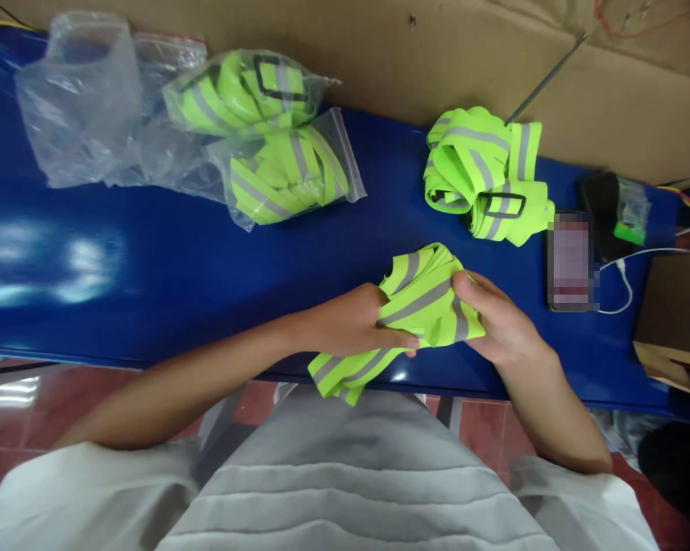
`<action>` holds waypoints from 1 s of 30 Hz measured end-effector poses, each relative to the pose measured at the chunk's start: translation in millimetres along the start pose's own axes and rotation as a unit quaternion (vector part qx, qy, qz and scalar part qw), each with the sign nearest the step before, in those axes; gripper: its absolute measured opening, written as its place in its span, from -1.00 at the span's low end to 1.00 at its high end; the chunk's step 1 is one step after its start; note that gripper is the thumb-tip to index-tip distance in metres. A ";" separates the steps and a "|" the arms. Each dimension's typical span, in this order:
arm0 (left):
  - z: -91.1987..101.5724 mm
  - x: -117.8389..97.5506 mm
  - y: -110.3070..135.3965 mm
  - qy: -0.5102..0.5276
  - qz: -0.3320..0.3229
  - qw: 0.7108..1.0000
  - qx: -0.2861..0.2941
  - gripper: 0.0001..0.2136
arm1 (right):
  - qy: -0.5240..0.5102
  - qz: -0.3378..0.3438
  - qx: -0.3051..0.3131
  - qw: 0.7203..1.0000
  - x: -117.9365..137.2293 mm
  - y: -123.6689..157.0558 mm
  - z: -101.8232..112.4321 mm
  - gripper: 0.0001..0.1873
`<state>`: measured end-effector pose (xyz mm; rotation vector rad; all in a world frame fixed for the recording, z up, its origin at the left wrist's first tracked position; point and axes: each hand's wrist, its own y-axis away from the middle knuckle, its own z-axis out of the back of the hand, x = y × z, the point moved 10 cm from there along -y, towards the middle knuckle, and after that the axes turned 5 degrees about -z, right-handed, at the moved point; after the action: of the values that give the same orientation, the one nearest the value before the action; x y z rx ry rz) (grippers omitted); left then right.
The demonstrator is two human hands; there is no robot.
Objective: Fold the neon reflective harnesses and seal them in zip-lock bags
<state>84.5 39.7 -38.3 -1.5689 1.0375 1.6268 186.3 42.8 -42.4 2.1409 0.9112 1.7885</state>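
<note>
Table (150, 268) first: a long glossy blue one, running under both hands and way out to either side. Cardboard sheet (379, 53) stands along its far edge, beyond the hands. Far off to the left of the left hand (345, 321) sits a heap of empty clear bags (81, 99), and right next to those are two zip bags (288, 176) stuffed with neon yellow reflective bands. Just ahead of the right hand (499, 325) there's a loose pile (483, 172) of the same bands (one black buckle (502, 205) showing). Both hands are clamped on a folded band bundle (422, 298) at the near edge, left hand pinching its left side, right hand its right side with the thumb on top; one end droops off the table. Phone (571, 260) lies just right of the right hand, white cable (623, 279) beside it.
</note>
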 end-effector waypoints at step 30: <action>-1.9 17.8 1.1 0.171 0.095 0.980 -0.027 -0.61 | 0.349 0.236 -0.123 0.899 49.0 28.4 -5.9 -0.37</action>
<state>83.0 36.2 -55.9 -1.8815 1.3675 1.5495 193.5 47.2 13.9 1.6472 0.2233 2.8276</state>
